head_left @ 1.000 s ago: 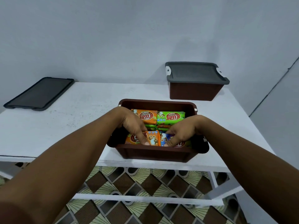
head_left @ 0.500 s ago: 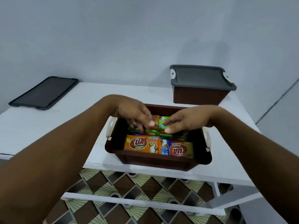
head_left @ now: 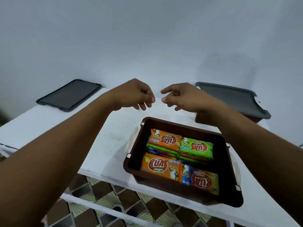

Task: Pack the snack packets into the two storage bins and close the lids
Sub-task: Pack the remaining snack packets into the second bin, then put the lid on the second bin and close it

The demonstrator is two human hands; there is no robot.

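Loose grey lid (head_left: 68,95): lies left of my left hand (head_left: 134,95), the nearer; long axis wallward. Right hand (head_left: 178,97) likewise empty, loosely curled.

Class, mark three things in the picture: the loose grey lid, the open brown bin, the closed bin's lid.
loose grey lid (head_left: 69,95), head view, centre of its top
open brown bin (head_left: 180,127), head view, far rim
closed bin's lid (head_left: 232,99), head view, its flat top

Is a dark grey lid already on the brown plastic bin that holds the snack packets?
No, the brown plastic bin stands uncovered, and a flat dark grey lid lies apart on the white table.
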